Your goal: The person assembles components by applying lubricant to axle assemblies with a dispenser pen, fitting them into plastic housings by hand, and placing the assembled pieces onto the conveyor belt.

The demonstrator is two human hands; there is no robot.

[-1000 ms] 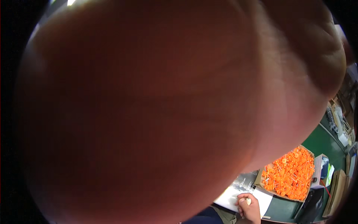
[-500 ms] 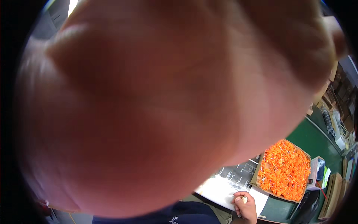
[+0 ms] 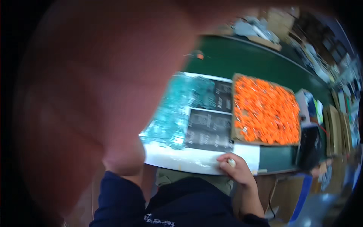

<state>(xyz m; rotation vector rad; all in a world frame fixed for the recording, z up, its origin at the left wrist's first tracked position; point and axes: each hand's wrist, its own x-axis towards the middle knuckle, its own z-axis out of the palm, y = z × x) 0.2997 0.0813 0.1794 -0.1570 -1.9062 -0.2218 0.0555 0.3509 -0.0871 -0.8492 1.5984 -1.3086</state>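
Observation:
My left hand (image 3: 102, 79) is raised right in front of the camera and fills the left and upper part of the view. It is blurred, and its fingers cannot be made out. At the table's front edge, my right hand (image 3: 238, 170) is closed around a small pale object with a rounded end (image 3: 231, 162), most of it hidden in the fist. That hand is over a white sheet (image 3: 177, 159). Beyond it lie dark printed sheets (image 3: 208, 128) and a group of clear bluish-green plastic packets (image 3: 170, 113), partly covered by my left hand.
An open cardboard box (image 3: 235, 136) full of small orange plastic pieces (image 3: 266, 109) stands right of the sheets on the green table (image 3: 223, 51). A small box with packets (image 3: 308, 106) and a black bag (image 3: 310, 147) are farther right. Cardboard pieces (image 3: 332, 128) stand beyond them.
My left hand has shifted left and up across the view, uncovering the packets and printed sheets. The view has tilted and moved; my right hand stays closed near the table edge.

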